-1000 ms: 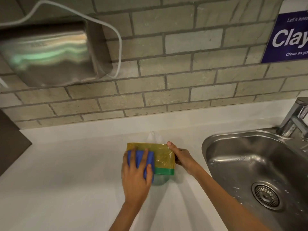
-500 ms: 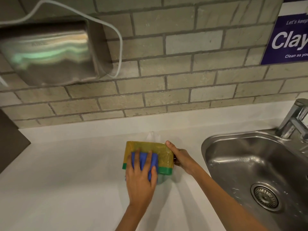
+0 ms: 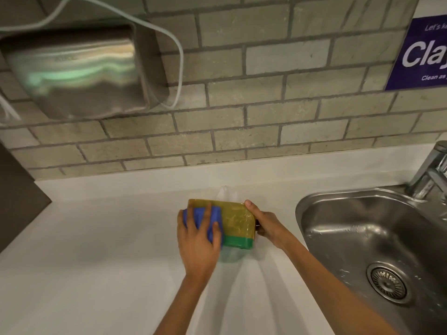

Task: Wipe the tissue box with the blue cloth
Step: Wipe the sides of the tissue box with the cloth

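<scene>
The tissue box (image 3: 235, 220) is yellow with a green band along its near edge and lies on the white counter (image 3: 96, 250), with a white tissue poking up behind it. My left hand (image 3: 197, 240) presses a folded blue cloth (image 3: 202, 217) flat against the box's left end, fingers spread over the cloth. My right hand (image 3: 264, 224) grips the box's right end, thumb on the top edge, steadying it.
A steel sink (image 3: 377, 257) with a drain lies right of the box, its tap (image 3: 433, 172) at the far right. A brick wall rises behind the counter, with a metal hand dryer (image 3: 77, 71) and white cable at upper left. A dark panel (image 3: 17, 189) borders the counter's left.
My left hand slid the blue cloth from the middle of the box's front back to its left end. The right hand kept its hold and the box stayed put.
</scene>
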A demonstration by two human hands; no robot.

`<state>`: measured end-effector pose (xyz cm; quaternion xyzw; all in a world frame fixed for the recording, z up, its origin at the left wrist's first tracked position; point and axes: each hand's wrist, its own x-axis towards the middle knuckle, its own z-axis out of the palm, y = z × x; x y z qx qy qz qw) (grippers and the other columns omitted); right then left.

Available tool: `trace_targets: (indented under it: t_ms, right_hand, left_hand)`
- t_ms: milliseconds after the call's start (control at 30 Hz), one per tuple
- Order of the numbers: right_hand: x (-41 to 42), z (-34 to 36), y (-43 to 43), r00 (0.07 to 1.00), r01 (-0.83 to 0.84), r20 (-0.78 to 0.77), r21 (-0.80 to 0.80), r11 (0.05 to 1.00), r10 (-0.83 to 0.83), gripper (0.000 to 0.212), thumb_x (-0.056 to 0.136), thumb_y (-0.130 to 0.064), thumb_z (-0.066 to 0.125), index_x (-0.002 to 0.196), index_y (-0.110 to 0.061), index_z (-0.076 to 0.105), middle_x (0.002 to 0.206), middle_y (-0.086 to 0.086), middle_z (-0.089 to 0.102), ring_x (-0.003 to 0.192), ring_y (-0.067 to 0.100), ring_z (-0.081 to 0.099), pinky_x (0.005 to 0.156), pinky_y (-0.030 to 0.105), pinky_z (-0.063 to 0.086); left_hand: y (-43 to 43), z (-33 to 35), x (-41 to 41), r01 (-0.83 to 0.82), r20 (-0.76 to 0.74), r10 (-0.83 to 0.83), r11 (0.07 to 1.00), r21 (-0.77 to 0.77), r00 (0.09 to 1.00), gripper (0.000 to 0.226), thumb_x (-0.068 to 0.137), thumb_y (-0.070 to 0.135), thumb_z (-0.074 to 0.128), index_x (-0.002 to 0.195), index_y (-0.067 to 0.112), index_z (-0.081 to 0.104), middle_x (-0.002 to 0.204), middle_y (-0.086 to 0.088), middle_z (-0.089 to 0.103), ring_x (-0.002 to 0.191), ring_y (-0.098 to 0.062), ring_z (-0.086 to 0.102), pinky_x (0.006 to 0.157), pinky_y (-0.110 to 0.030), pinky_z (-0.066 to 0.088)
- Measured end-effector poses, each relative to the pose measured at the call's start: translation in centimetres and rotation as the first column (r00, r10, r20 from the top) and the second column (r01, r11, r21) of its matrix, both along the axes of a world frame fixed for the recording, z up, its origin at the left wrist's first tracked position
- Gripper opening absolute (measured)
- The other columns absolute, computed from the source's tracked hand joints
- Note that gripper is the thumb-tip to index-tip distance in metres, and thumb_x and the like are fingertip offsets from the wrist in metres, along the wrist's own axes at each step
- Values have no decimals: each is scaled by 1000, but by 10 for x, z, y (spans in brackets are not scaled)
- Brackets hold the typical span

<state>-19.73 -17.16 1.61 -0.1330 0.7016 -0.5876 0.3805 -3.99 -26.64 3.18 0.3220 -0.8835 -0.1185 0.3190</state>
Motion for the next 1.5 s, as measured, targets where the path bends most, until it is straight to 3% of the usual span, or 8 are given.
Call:
trace_targets:
  t_ms: [167,533,633,733,867,1000,1200,1500]
  right_hand:
    - [2,1,1,1000,8,18,-5,1000,-8,61,66,-69,58,83,-11,54,80,8,56,71,18,51,69,23,46]
    - [14,2,1,995,101,27,-32,994,-100,49,66,-66,63,43,-24,55,45,-9,54,52,10,48,63,20,41]
    - [29,8,-9,982,189,-10,-37,981,-189,65,59,-67,68,92,-11,69,90,1,71,85,17,64,71,23,49]
    - [51,20,-19,936,324,-131,-40,945,-327,98,57,-62,74,133,-10,40,114,-5,53,111,18,55,87,21,42]
    - [77,20,-20,897,314,-235,-258,914,-375,79,64,-48,77,127,-14,43,126,4,57,115,20,58,91,28,52]
    - [101,15,-14,888,234,-304,-349,907,-346,76,78,-49,60,141,-19,29,140,3,44,128,18,45,106,38,44]
    - [128,-5,-4,849,148,-448,-307,940,-279,83,84,-45,54,149,-17,11,154,-1,24,139,11,30,105,16,34]
    - [153,-25,5,836,46,-522,-242,969,-170,114,64,-85,37,147,-16,1,155,-1,6,145,12,11,112,9,18]
  left_hand:
    - [-4,8,-21,-198,-21,203,971,137,979,47,95,34,36,140,23,43,144,-20,44,130,-40,39,98,-52,43]
    - [37,-21,-7,226,133,-204,958,-177,970,52,95,45,25,130,19,54,130,-20,60,120,-43,55,91,-52,50]
    - [32,-15,-11,61,-107,-51,994,92,993,66,95,52,13,135,16,51,142,-23,46,132,-43,41,101,-50,44]
    - [36,-15,-21,21,-304,107,921,389,947,51,97,39,31,142,18,40,150,-19,34,139,-37,28,111,-49,32]
    - [25,-13,-25,-4,-382,278,813,582,881,41,101,21,33,139,10,42,144,-19,44,133,-36,36,112,-48,31]
    - [22,-6,-16,131,-429,369,614,779,825,50,94,45,41,135,17,43,130,-12,56,118,-31,53,101,-53,45]
    - [13,-7,-3,87,-244,457,337,938,855,66,83,52,57,137,22,36,126,-9,59,106,-31,59,79,-40,54]
    - [14,-14,-4,52,-254,598,334,941,760,47,93,31,45,135,10,39,123,-19,59,110,-35,56,98,-38,45]
